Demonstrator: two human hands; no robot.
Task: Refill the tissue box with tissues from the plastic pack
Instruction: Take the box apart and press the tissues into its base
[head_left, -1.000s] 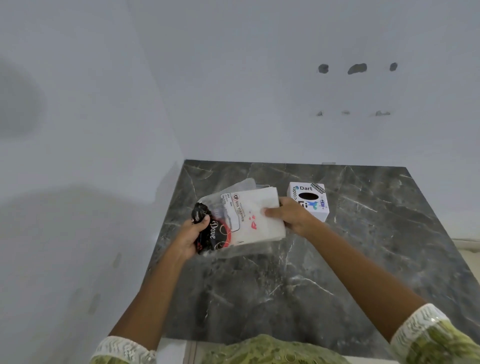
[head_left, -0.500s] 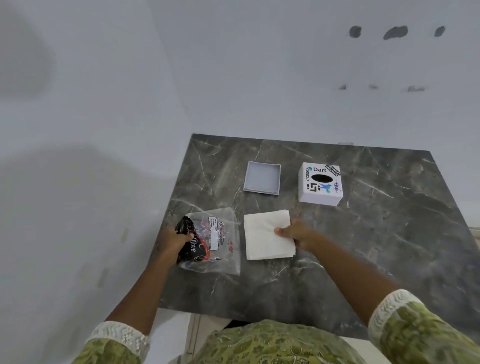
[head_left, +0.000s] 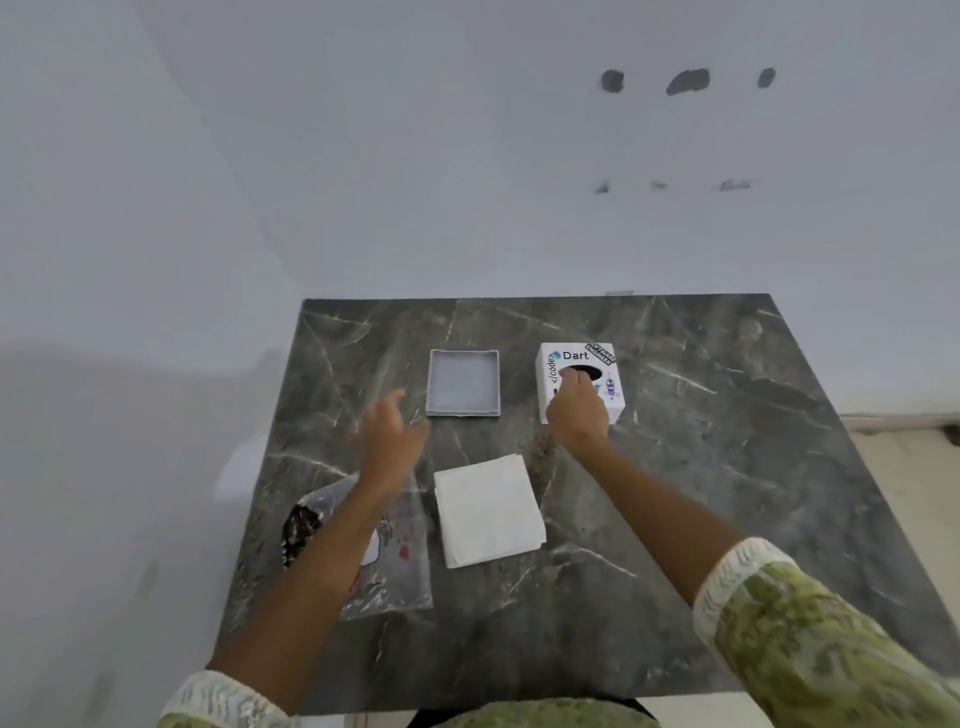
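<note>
1. Nearest, at about 7 o'clock on the dark grey marble tabletop (head_left: 675, 519), the clear crumpled plastic pack (head_left: 395, 571) with black and red printing lies flat, partly hidden under the left forearm
2. Just beside it toward 6 o'clock, apart from the pack, sits the square stack of folded white tissues (head_left: 488, 512), lying flat on the marble with no hand on it
3. Farther out at about 10 o'clock, the left hand (head_left: 392, 441) hovers above the tabletop, blurred, fingers loosely spread and holding nothing
4. Beyond that hand at 12 o'clock rests the shallow square grey tray-like lid (head_left: 464, 382), hollow side up, apart from everything else
5. At about 1 o'clock the right hand (head_left: 576, 410) lies on the white cube-shaped tissue box (head_left: 613, 400) printed with "Dart" and "code", fingertips at the dark oval opening in its top; whether they pinch anything I cannot tell
6. Farthest, a pale wall (head_left: 467, 156) carries a few dark marks
</note>
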